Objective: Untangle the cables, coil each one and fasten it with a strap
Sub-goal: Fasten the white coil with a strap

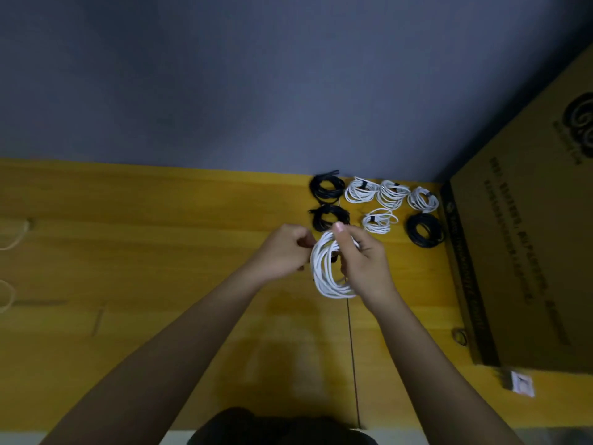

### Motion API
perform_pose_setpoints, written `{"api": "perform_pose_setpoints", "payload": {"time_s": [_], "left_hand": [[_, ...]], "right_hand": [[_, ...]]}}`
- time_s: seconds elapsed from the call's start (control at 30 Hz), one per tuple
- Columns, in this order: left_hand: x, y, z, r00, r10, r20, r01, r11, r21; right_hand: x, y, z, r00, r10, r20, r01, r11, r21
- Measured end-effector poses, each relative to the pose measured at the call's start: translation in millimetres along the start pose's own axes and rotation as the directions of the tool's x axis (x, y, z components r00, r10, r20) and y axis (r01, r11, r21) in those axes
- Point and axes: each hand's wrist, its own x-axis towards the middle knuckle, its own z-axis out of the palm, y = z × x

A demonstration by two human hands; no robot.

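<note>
Fingers [345,239] of the right hand [365,268] grip the top of a light, springy white round-cord coil [324,274] above the yellow bench [128,252], while the left hand [282,252] pinches beside it, likely the strap; best held where turns bunch.

Yellow wooden tabletop [160,252], grey wall [256,75], large printed cardboard box [529,252], small white packet [522,383]

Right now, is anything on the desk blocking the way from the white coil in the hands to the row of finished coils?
Nothing visible blocks it. The white coil, held by the right hand and left hand, sits just in front of the finished coils. The nearest black coil lies directly behind it, so set it down beside that one.
</note>
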Motion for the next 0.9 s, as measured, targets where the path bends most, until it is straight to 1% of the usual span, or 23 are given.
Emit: {"api": "perform_pose_setpoints", "payload": {"time_s": [0.17,0.33,0.4,0.47,0.57,0.63,0.67,0.73,0.8,0.83,0.9], "left_hand": [[-22.2,-5.0,-36.6,0.991,-0.038,0.127,0.044,0.998,-0.04],[-34.8,-4.1,-61.8,0.971,-0.091,0.222,0.098,0.995,-0.021],[-37.9,-3.9,-69.3,0.967,-0.099,0.234,0.116,0.991,-0.059],[-40.2,-2.4,-76.7,0.972,-0.094,0.215,0.12,0.986,-0.112],[-45.0,2.1,-82.7,0.97,-0.057,0.234,0.085,0.99,-0.109],[-46.8,4.0,-82.5,0.973,-0.018,0.228,0.039,0.995,-0.087],[-47.5,5.7,-81.8,0.976,0.005,0.218,0.011,0.997,-0.072],[-49.0,8.4,-79.5,0.976,0.05,0.214,-0.045,0.999,-0.028],[-50.2,10.1,-76.2,0.971,0.092,0.222,-0.093,0.996,-0.004],[-50.6,10.2,-74.2,0.968,0.112,0.224,-0.112,0.994,-0.013],[-51.6,10.6,-70.3,0.964,0.151,0.22,-0.142,0.988,-0.06]], "right_hand": [[-16.6,-10.4,24.5,1.0,0.006,-0.023,-0.006,1.0,-0.001],[-26.7,-23.4,44.0,0.999,-0.012,-0.038,0.013,1.0,0.01],[-29.9,-25.0,47.4,0.999,-0.021,-0.045,0.02,1.0,-0.018],[-32.8,-25.2,48.5,0.999,-0.02,-0.05,0.018,0.999,-0.049],[-36.3,-26.5,48.3,0.999,-0.011,-0.048,0.007,0.997,-0.078],[-37.8,-27.4,48.1,0.998,-0.051,-0.038,0.046,0.993,-0.108],[-38.5,-27.0,47.7,0.997,-0.077,-0.021,0.073,0.987,-0.145],[-39.3,-21.7,45.3,0.992,-0.123,0.019,0.123,0.953,-0.278],[-41.3,-18.3,43.5,0.989,-0.146,0.027,0.145,0.913,-0.382],[-42.4,-18.5,43.6,0.988,-0.154,0.024,0.151,0.91,-0.385],[-44.0,-20.7,43.2,0.99,-0.141,0.022,0.14,0.932,-0.335]]}}
